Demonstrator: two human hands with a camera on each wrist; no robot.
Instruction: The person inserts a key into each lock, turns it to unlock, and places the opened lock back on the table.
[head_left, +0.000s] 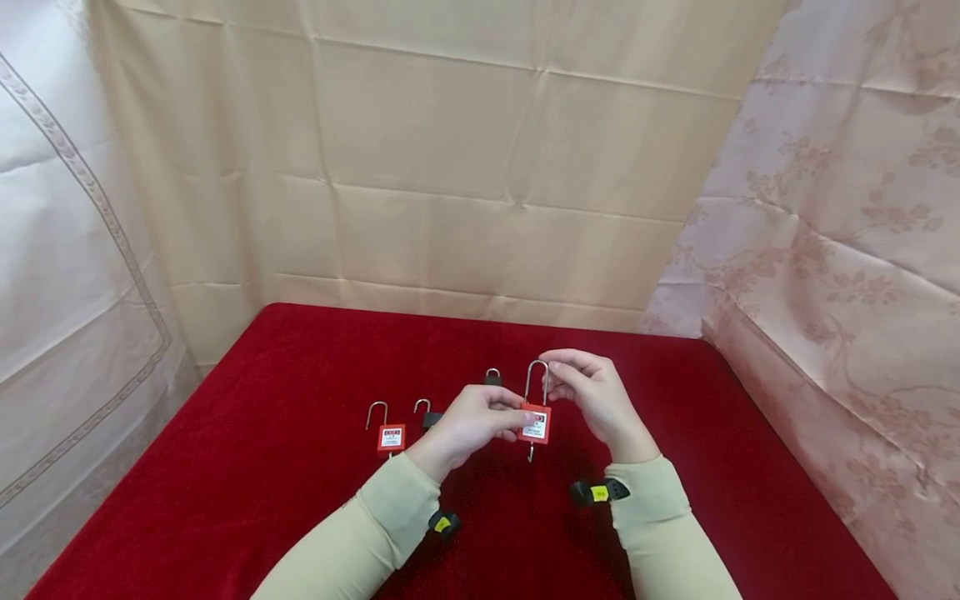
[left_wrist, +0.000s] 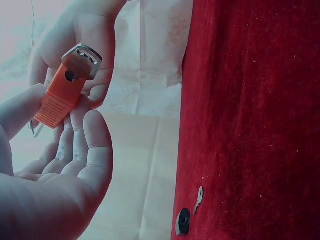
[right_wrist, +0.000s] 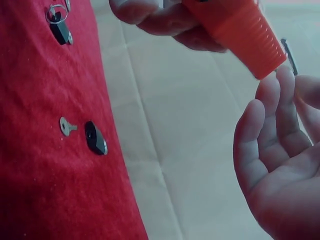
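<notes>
My left hand (head_left: 480, 421) holds a red padlock (head_left: 536, 429) by its body, thumb on the white-labelled front and fingers behind. A metal key (left_wrist: 82, 61) sticks out of the keyhole in its bottom end. The tall steel shackle points up, and my right hand (head_left: 592, 396) pinches it near its top right with thumb and forefinger. In the left wrist view the right palm lies behind the padlock. From the right wrist, the padlock's ribbed red side (right_wrist: 250, 42) shows between both hands, with the shackle mostly hidden.
Left of my hands, a second red padlock (head_left: 391, 438) lies with its shackle swung out. A black padlock (head_left: 431, 419) beside it is also unlocked. Farther back lies another black padlock (head_left: 492, 379), with a loose key (right_wrist: 66, 126) near it. Red cloth (head_left: 300, 367) covers the table.
</notes>
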